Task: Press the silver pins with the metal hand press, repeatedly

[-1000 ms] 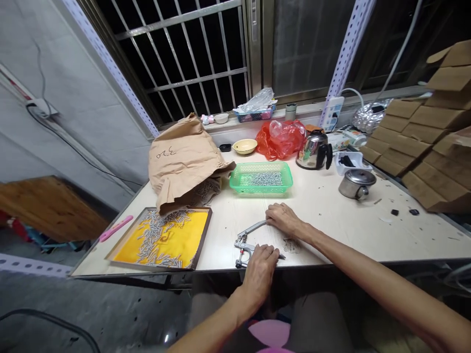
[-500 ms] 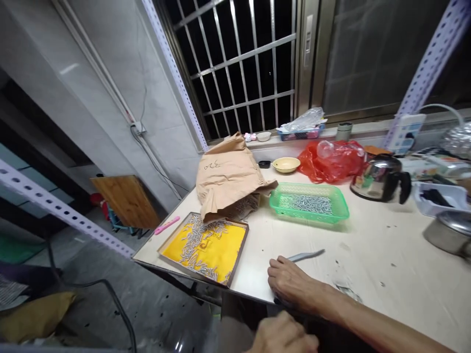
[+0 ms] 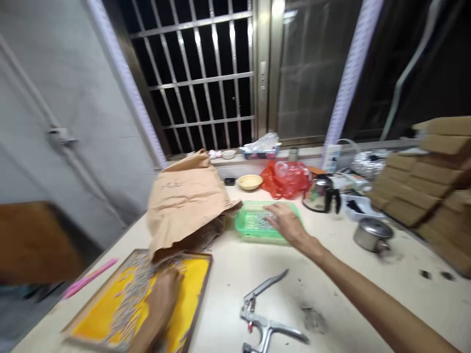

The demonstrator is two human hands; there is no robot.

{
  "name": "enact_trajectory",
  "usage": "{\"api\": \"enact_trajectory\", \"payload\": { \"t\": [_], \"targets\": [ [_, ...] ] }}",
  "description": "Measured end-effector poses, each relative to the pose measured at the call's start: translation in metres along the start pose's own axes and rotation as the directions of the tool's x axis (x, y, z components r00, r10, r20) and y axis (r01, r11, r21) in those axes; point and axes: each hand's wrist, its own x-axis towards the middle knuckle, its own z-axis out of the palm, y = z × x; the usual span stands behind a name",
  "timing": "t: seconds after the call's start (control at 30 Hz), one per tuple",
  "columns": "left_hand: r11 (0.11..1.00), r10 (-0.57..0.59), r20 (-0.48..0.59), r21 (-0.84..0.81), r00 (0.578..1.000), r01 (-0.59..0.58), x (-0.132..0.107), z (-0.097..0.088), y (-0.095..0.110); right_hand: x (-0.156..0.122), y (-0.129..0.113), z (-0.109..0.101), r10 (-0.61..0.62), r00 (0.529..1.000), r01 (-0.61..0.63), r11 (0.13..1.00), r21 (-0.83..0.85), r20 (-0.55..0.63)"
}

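Note:
My left hand (image 3: 164, 294) is over the shallow tray (image 3: 202, 287) with a yellow bottom, low among small silvery metal pins (image 3: 134, 299). Its fingers point down and are blurred, so what they hold, if anything, is hidden. My right hand (image 3: 287, 223) reaches over the green plastic basket (image 3: 243, 229), fingers apart above more of the silvery pins (image 3: 259, 221). Between my arms a metal hand tool (image 3: 263, 321) with two long handles and a spring lies on the table. A brown paper bag (image 3: 187, 196) slumps over the tray's far edge.
A pink-handled item (image 3: 90, 278) lies left of the tray. Behind the basket are a yellow bowl (image 3: 250, 182), a red plastic bag (image 3: 285, 180) and a kettle (image 3: 318, 193). A lidded metal pot (image 3: 371, 234) and stacked cardboard boxes (image 3: 415, 181) stand to the right.
The view has swung right and moved nearer the table. My right hand has left the metal tool, now lying free, and reached to the green basket; my left hand has moved into the tray.

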Motion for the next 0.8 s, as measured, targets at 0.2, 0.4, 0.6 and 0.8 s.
{"api": "enact_trajectory", "payload": {
  "t": [0.2, 0.4, 0.6, 0.8],
  "targets": [
    [0.997, 0.067, 0.058, 0.027, 0.996, -0.069, 0.026, 0.003, -0.007, -0.095, -0.047, 0.011, -0.109, 0.907, 0.027, 0.979, 0.204, 0.406],
    [1.0, 0.011, 0.026, 0.007, 1.0, -0.011, 0.024, -0.008, -0.002, -0.166, -0.055, 0.04, 0.072, 0.781, -0.052, 0.997, -0.05, 0.62],
    [0.999, 0.018, 0.064, 0.041, 0.998, -0.021, 0.046, -0.005, -0.015, -0.177, -0.048, 0.045, 0.043, 0.836, -0.012, 0.998, -0.061, 0.548],
    [0.926, 0.044, 0.158, -0.376, 0.986, 0.019, 0.003, -0.037, 0.039, -0.187, -0.042, 0.027, -0.02, 0.871, -0.004, 0.999, 0.049, 0.492]
  ]
}}
